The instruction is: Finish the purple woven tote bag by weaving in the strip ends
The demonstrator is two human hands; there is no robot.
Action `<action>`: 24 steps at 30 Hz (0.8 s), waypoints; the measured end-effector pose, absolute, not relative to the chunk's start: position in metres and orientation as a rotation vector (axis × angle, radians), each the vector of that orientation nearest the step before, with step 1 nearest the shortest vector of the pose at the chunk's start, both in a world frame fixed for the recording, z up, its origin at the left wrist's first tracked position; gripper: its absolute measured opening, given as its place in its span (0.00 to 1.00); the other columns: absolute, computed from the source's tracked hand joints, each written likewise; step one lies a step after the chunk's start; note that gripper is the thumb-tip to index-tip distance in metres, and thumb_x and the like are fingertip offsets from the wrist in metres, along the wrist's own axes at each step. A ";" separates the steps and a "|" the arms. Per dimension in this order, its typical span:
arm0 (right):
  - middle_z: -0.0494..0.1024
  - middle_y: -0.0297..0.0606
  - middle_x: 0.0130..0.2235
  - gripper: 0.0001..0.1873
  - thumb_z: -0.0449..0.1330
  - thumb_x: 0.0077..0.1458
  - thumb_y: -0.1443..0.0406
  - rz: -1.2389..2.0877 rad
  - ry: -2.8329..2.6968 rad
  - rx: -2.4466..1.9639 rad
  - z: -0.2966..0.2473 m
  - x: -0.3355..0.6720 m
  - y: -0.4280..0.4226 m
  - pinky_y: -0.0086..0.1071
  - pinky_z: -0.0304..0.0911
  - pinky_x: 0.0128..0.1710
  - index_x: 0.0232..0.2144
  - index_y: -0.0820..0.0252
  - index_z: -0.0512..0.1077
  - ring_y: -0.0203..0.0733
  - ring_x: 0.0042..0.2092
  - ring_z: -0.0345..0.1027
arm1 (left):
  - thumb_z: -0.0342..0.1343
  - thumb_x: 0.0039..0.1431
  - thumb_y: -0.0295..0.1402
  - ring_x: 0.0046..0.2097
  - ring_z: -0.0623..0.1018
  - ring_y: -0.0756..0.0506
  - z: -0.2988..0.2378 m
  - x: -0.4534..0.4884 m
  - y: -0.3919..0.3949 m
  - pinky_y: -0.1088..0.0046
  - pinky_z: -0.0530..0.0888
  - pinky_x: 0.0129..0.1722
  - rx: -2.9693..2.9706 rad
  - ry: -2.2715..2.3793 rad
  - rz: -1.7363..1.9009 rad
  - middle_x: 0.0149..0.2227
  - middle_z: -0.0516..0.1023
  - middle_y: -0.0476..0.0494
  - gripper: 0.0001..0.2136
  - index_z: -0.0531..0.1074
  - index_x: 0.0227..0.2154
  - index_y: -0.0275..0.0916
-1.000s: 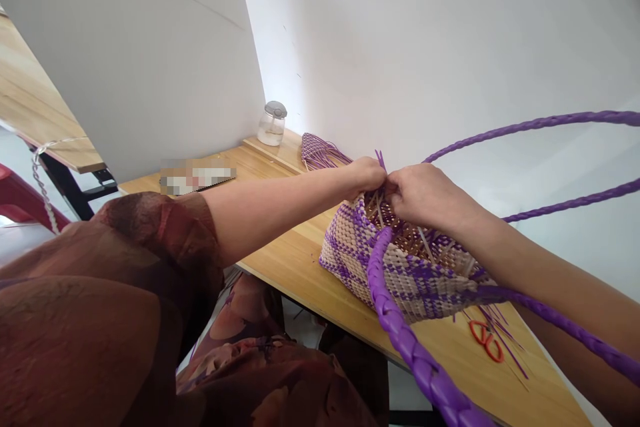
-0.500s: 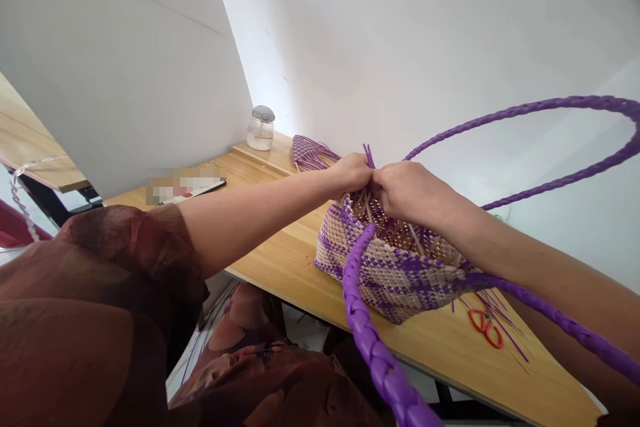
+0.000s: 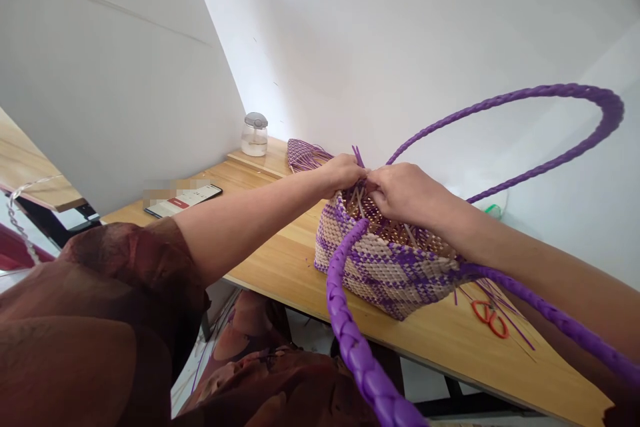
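Observation:
A purple and cream woven basket (image 3: 380,267) stands on the wooden table (image 3: 280,260). Two long braided purple handles (image 3: 525,97) arch from it, one toward the wall, one toward me. My left hand (image 3: 343,172) and my right hand (image 3: 403,190) meet at the basket's far rim. Both are closed in a pinch on purple strips (image 3: 357,157) that stick up from the rim. Loose cream strips stand inside the basket below my fingers.
A small woven purple piece (image 3: 303,152) and a glass jar with a grey lid (image 3: 254,135) sit at the table's far corner. A phone (image 3: 183,199) lies left. Red scissors (image 3: 491,317) and loose purple strips lie right of the basket.
The view has drifted, so the basket and hands sit a little further left in the picture. Both hands stay pinched at the rim; the far handle's whole arch now shows.

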State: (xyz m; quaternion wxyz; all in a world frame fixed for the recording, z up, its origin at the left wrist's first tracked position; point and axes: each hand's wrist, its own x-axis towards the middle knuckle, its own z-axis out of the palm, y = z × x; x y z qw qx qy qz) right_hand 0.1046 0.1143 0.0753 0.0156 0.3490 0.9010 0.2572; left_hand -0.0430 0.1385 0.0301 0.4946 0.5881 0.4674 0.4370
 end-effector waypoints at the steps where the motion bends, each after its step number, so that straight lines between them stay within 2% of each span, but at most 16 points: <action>1: 0.77 0.42 0.31 0.11 0.52 0.54 0.70 0.808 2.817 1.097 0.076 0.106 0.115 0.34 0.54 0.30 0.31 0.62 0.74 0.42 0.31 0.68 | 0.57 0.56 0.27 0.31 0.75 0.50 0.030 -0.044 0.139 0.74 0.72 0.35 1.442 1.121 1.065 0.30 0.79 0.44 0.05 0.76 0.35 0.33; 7: 0.76 0.38 0.27 0.10 0.53 0.54 0.69 0.692 2.938 1.162 0.073 0.114 0.117 0.32 0.54 0.30 0.27 0.62 0.74 0.38 0.28 0.65 | 0.56 0.58 0.27 0.27 0.75 0.50 0.030 -0.042 0.139 0.73 0.73 0.32 1.477 1.084 1.057 0.27 0.78 0.44 0.05 0.76 0.34 0.32; 11: 0.78 0.40 0.28 0.10 0.53 0.54 0.70 0.680 2.964 1.170 0.071 0.116 0.121 0.32 0.54 0.30 0.27 0.62 0.75 0.38 0.28 0.66 | 0.53 0.59 0.23 0.27 0.77 0.49 0.029 -0.039 0.141 0.73 0.75 0.32 1.401 1.003 1.049 0.25 0.78 0.44 0.06 0.76 0.33 0.33; 16: 0.79 0.43 0.32 0.10 0.54 0.54 0.71 0.719 2.855 1.138 0.075 0.112 0.120 0.32 0.54 0.30 0.31 0.64 0.76 0.41 0.30 0.69 | 0.56 0.57 0.26 0.30 0.79 0.46 0.024 -0.039 0.149 0.69 0.77 0.34 1.397 0.971 1.060 0.28 0.80 0.41 0.05 0.77 0.33 0.34; 24: 0.79 0.44 0.33 0.09 0.56 0.55 0.71 0.709 2.815 1.166 0.077 0.103 0.116 0.33 0.55 0.29 0.35 0.65 0.76 0.42 0.31 0.70 | 0.55 0.54 0.25 0.27 0.77 0.46 0.021 -0.039 0.151 0.68 0.76 0.30 1.394 1.000 1.084 0.25 0.78 0.42 0.04 0.75 0.29 0.34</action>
